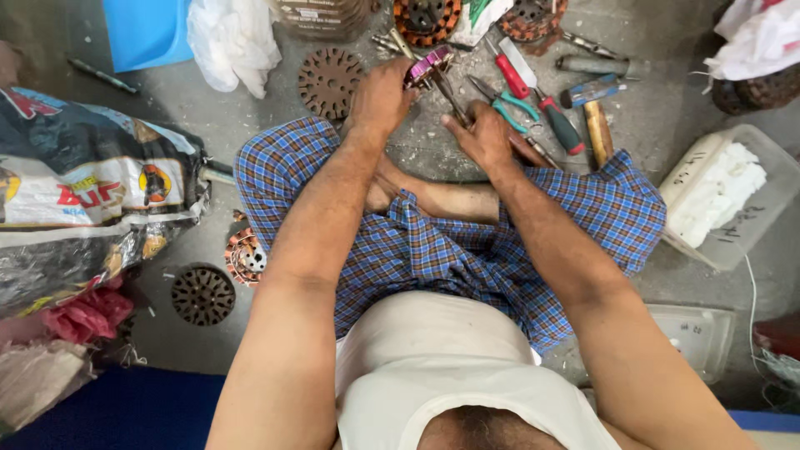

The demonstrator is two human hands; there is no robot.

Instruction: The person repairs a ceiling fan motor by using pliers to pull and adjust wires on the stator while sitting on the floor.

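Observation:
I sit cross-legged on a grey floor in a blue checked cloth. My left hand [381, 96] grips a small round stator with pink-purple windings [427, 67], held above the floor in front of my knees. My right hand [481, 133] holds a slim metal tool [451, 98] whose tip reaches up to the wound part. Both hands are close together, the right just below and right of the left.
Screwdrivers and pliers [533, 100] lie to the right of my hands. Round slotted cores [329, 82] [202, 295] and a copper-wound stator [245, 257] lie about. A printed sack [92, 192] is at left, a clear tub of white material [725, 196] at right.

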